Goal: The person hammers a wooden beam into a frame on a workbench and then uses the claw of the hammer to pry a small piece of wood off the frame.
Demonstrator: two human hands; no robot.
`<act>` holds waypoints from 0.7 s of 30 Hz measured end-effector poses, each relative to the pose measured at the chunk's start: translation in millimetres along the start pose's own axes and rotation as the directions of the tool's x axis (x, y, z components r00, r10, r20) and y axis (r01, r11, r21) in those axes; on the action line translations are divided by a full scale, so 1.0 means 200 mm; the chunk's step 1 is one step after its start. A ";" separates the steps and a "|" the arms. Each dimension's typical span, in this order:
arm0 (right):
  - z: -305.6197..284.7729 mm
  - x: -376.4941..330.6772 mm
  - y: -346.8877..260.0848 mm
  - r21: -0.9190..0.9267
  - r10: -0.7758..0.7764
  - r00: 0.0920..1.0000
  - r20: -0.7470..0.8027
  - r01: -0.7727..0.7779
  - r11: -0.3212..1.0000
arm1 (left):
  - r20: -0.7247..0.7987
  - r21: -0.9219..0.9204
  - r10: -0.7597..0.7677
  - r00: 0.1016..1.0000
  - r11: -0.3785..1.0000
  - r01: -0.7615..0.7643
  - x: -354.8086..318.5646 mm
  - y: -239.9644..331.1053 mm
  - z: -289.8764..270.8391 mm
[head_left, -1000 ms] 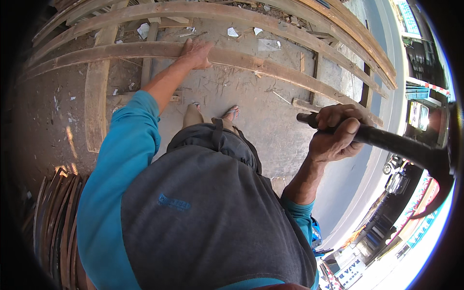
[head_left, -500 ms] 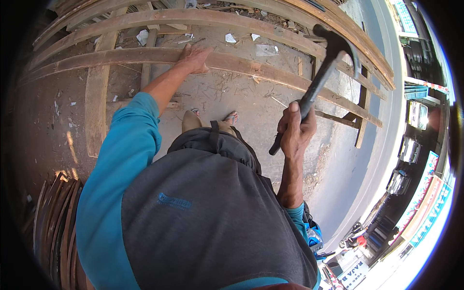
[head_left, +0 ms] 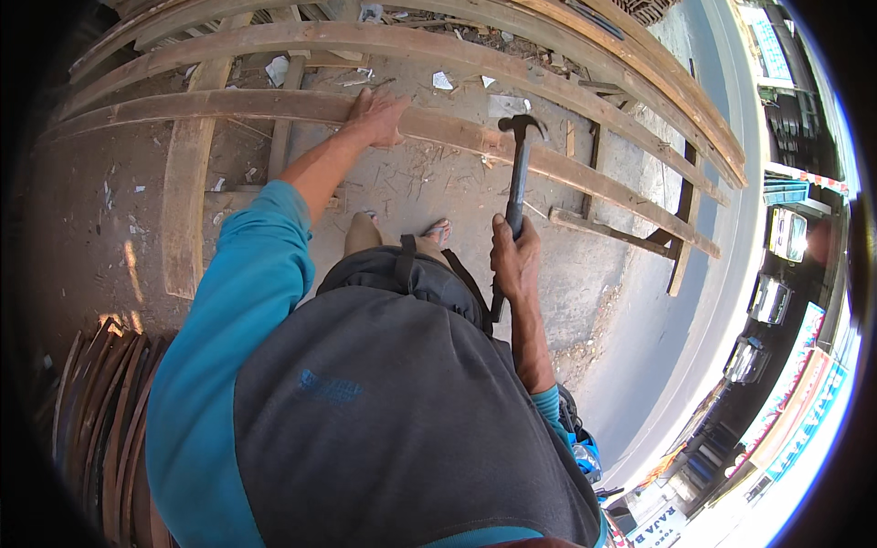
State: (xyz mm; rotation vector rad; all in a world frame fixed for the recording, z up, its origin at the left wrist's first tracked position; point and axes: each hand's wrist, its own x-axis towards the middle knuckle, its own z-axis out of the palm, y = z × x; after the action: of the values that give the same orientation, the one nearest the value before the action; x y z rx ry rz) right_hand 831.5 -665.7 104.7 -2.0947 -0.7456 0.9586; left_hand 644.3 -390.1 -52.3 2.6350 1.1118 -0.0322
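My left hand (head_left: 376, 119) lies across the nearest long wooden beam (head_left: 265, 103), its fingers bent over the far edge. To the right, my right hand (head_left: 516, 258) is wrapped around the dark handle of a claw hammer (head_left: 518, 187), whose head points away from me. In this view the hammer head overlaps the far edge of that same beam; whether it touches the wood I cannot tell. The beam runs from left to right over shorter cross boards, including a wide upright-running board (head_left: 187, 196) at the left.
More long beams (head_left: 393, 36) lie parallel beyond. A short plank (head_left: 607, 233) sits near the right end. Curved wooden strips (head_left: 100, 411) are stacked at the lower left. Paper scraps (head_left: 441, 80) litter the concrete ground. A road (head_left: 671, 338) with parked vehicles (head_left: 772, 297) runs along the right.
My right hand and the hammer have moved left, and the hammer head has come down toward the beam. My left hand stays on the beam.
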 end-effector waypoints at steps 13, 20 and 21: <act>0.02 0.14 0.15 -0.018 -0.360 0.869 -0.339 0.377 0.926 | 0.188 -0.063 -0.034 0.982 0.997 0.046 0.04 0.03 -0.13; 0.08 0.02 0.18 0.166 0.208 0.978 0.014 -0.208 0.964 | 0.200 -0.088 -0.041 0.979 0.994 0.060 0.01 -0.01 -0.16; 0.06 0.01 0.23 0.165 0.207 0.978 -0.002 -0.204 0.965 | 0.193 -0.094 -0.028 0.981 0.994 0.047 0.03 0.01 -0.16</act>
State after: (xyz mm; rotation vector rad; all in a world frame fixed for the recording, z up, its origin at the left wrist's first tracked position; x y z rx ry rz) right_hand 832.1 -686.3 61.6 -2.0599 -0.4281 1.0722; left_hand 647.0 -379.5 -21.6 2.4640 1.0684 -0.2282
